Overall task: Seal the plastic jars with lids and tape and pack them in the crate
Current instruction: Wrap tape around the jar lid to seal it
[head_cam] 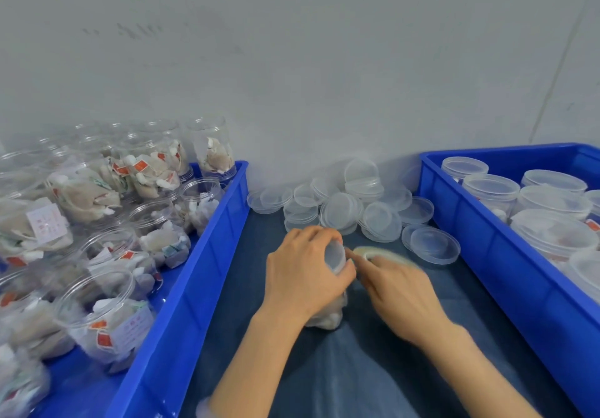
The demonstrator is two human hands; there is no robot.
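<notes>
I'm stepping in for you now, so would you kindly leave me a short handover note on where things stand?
Left hand grips the lidded jar between the crates. Right hand holds the tape roll at its lid.
Done: lidded jars stand in the right crate.
Left: tape this jar, then lid the open jars in the left crate; spare lids lie behind.

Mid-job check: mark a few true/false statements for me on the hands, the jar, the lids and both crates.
1. The left hand grips the jar. True.
2. The right hand is empty. False: it holds the tape roll.
3. The left crate holds lidded jars. False: the filled jars there are open.
4. Loose lids lie piled between the crates. True.
5. The right crate is empty. False: sealed jars stand in it.
</notes>
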